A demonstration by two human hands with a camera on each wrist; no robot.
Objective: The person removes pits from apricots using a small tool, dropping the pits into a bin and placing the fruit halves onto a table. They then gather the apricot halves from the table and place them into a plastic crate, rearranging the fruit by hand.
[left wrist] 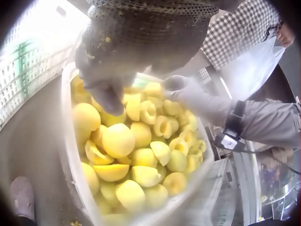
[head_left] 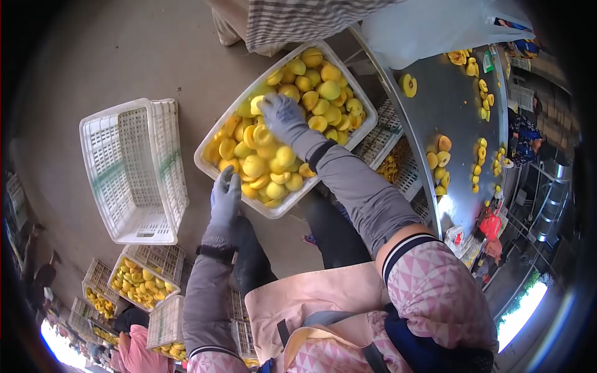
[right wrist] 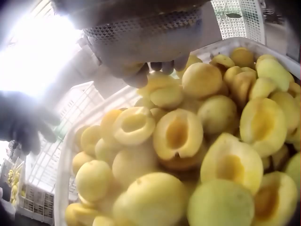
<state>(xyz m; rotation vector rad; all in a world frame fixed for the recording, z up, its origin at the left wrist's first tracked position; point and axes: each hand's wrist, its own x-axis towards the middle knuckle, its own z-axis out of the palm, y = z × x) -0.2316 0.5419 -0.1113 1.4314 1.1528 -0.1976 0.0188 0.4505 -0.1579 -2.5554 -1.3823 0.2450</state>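
Note:
A white crate (head_left: 206, 163) full of yellow fruit, many cut in halves, stands before the person. Over its far-left part, the gloved right hand (head_left: 285, 116) has its fingers loosely bent beside a blurred fruit half (head_left: 257, 104); contact is unclear. The right wrist view shows this hand (right wrist: 146, 54) above the heap, fingers pointing down. At the crate's near-left rim is the gloved left hand (head_left: 226, 199), fingers apart and relaxed. Its fingers hang over the fruit (left wrist: 117, 140) in the left wrist view, where the right hand (left wrist: 200, 96) reaches in from the right.
Empty white crates (head_left: 130, 171) stand on the floor at left. On the right, a metal table (head_left: 413, 121) bears cut fruit and a plastic sheet (head_left: 429, 28). More fruit crates (head_left: 142, 283) and a person in pink (head_left: 142, 348) are at lower left. Crates sit beneath the table's edge.

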